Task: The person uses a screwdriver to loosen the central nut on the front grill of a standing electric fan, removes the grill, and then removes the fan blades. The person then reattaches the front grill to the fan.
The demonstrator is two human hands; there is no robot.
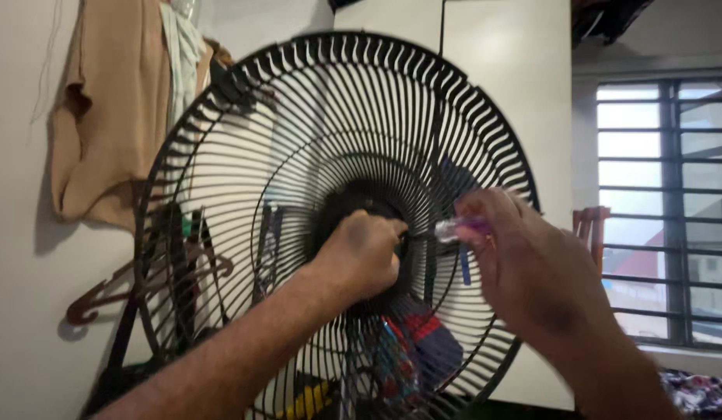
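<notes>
A large round black wire fan guard (244,148) fills the middle of the head view, upright in front of a white wall. My left hand (361,253) is closed around the black hub at the guard's centre (359,198). My right hand (524,260) comes in from the right and grips a screwdriver with a clear purple handle (458,227); its tip points left at the hub, close to my left hand's fingers. The screwdriver's shaft is mostly hidden between the two hands.
A tan garment (104,117) hangs on the wall at the upper left. Brown clothes hangers (104,295) hang behind the guard at the left. A barred window (664,202) is at the right. Coloured cloth (415,342) shows through the guard's lower part.
</notes>
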